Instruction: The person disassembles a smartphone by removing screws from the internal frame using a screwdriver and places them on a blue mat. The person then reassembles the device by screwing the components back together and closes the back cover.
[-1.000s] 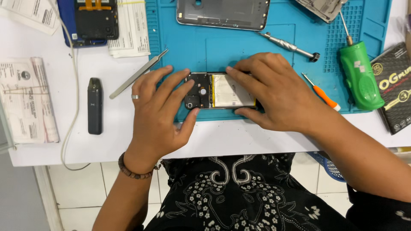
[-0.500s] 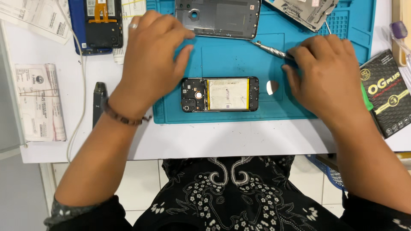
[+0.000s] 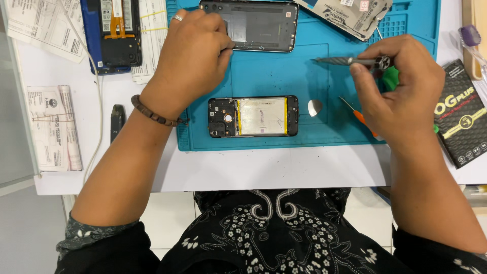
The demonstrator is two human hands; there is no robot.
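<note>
An opened phone (image 3: 252, 116) with its battery and circuit board showing lies on the blue work mat (image 3: 274, 76). My right hand (image 3: 401, 86) holds a thin metal screwdriver (image 3: 347, 61) above the mat, tip pointing left. My left hand (image 3: 190, 56) rests at the mat's upper left, fingers touching the grey back cover (image 3: 261, 25) of a phone. A small white pick (image 3: 314, 107) lies just right of the opened phone.
A second opened phone with a blue frame (image 3: 114, 35) lies at the top left among paper slips (image 3: 50, 127). A small black device (image 3: 117, 122) sits left of the mat. A black box (image 3: 461, 114) stands at the right; an orange-handled tool (image 3: 361, 117) lies under my right hand.
Both hands left the opened phone. The left one went up to the grey back cover. The right one picked the metal screwdriver off the mat and raised it.
</note>
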